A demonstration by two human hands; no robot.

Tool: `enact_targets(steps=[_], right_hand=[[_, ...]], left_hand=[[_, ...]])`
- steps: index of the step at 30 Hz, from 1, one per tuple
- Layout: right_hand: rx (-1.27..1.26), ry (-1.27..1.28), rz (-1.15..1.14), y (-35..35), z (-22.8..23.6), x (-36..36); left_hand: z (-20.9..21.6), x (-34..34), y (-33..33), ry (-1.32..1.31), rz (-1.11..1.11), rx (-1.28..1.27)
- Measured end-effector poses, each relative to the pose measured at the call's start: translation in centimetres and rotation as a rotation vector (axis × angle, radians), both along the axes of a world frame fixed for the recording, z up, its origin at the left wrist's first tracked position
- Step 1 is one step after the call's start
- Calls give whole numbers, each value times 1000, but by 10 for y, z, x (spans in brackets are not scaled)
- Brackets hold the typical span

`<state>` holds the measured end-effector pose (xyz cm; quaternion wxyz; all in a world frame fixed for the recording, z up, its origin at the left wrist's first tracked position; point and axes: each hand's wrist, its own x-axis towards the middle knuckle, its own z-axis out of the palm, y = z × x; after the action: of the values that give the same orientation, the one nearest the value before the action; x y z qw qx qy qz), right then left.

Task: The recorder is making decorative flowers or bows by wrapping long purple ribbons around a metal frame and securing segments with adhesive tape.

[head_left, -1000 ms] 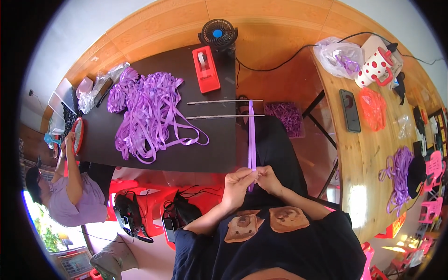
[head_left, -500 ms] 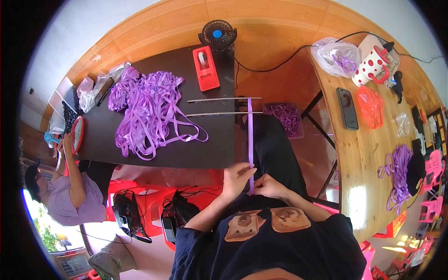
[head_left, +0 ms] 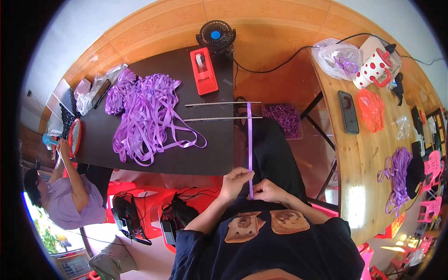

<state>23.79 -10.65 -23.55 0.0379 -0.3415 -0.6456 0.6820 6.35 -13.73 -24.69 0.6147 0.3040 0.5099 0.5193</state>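
Right now the left hand (head_left: 234, 183) has its thumb and fingers clamped on a narrow purple ribbon (head_left: 250, 144), while the right hand (head_left: 270, 191) sits just beside the lower end, fingers curled in; whether it grips the ribbon too, one cannot tell. The hands are near each other but apart, the left slightly farther forward. And look at that ribbon: it runs in a straight line away from the hands, up to two slim pale rods, the nearer rod (head_left: 205, 120) and the farther rod (head_left: 205, 104), which jut side by side past the edge of the dark table (head_left: 196, 156) ahead and left of the hands. How it is fastened there is too small to make out. Over to the left of the hands, a big tangled purple heap (head_left: 147, 116) spreads across that table, and beyond the rods lies a red tape dispenser (head_left: 205, 79), with a small black fan (head_left: 215, 35) behind it. Ahead of the right hand, lower down, a bin (head_left: 294, 136) is full of purple pieces. Well off to the right, a wooden table (head_left: 347, 158) carries a dark phone (head_left: 348, 112), a red plastic bag (head_left: 371, 110) and a spotted mug (head_left: 372, 70). Far left of the hands, another person (head_left: 77, 200) works with both arms raised.
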Motion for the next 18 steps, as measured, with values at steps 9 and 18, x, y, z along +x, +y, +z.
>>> enact_targets(steps=[9,18], right_hand=[[1367,114,-416,75,59,-4],[1951,103,-119,91,54,-18]], left_hand=[[8,1,-5,-130,-22,0],[30,2,-5,-313,-47,-31]])
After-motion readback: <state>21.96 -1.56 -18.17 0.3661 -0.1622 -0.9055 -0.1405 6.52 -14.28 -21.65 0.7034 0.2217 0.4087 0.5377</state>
